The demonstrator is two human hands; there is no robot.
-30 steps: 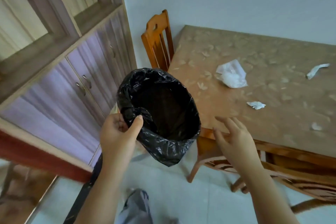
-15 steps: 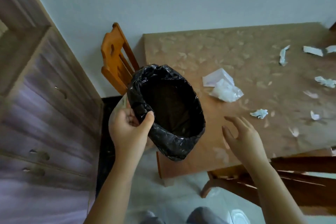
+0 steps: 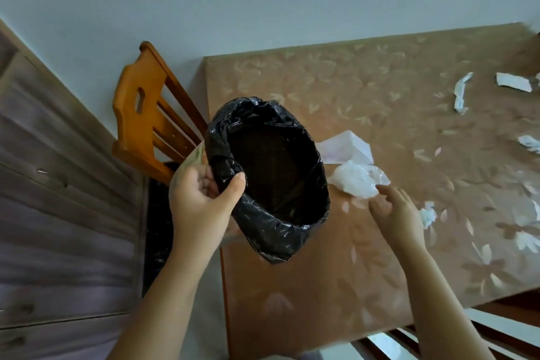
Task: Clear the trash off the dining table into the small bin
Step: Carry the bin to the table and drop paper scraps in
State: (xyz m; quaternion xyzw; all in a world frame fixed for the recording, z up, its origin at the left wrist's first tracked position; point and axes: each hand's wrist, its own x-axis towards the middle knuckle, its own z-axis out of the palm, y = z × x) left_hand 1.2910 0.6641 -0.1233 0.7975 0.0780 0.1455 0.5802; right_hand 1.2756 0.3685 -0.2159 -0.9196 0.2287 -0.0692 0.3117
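My left hand [image 3: 204, 199] grips the rim of the small bin [image 3: 271, 172], lined with a black bag, and holds it in the air over the left end of the dining table [image 3: 380, 257]. The bin looks empty inside. My right hand [image 3: 394, 210] hovers open above the table, fingertips close to a crumpled clear plastic wrapper [image 3: 358, 181]. A white paper [image 3: 349, 147] lies just behind the wrapper. A small white scrap [image 3: 427, 215] sits right of my right hand. Several more paper scraps [image 3: 461, 93] are scattered toward the table's right end.
An orange wooden chair [image 3: 143, 123] stands at the table's left end against the wall. A wooden cabinet with drawers [image 3: 58, 213] runs along the left. Another chair's back [image 3: 438, 342] shows at the near table edge, bottom right.
I have come closer to the table. The bin has risen over the table's left end, and my right hand has reached forward to the plastic wrapper.
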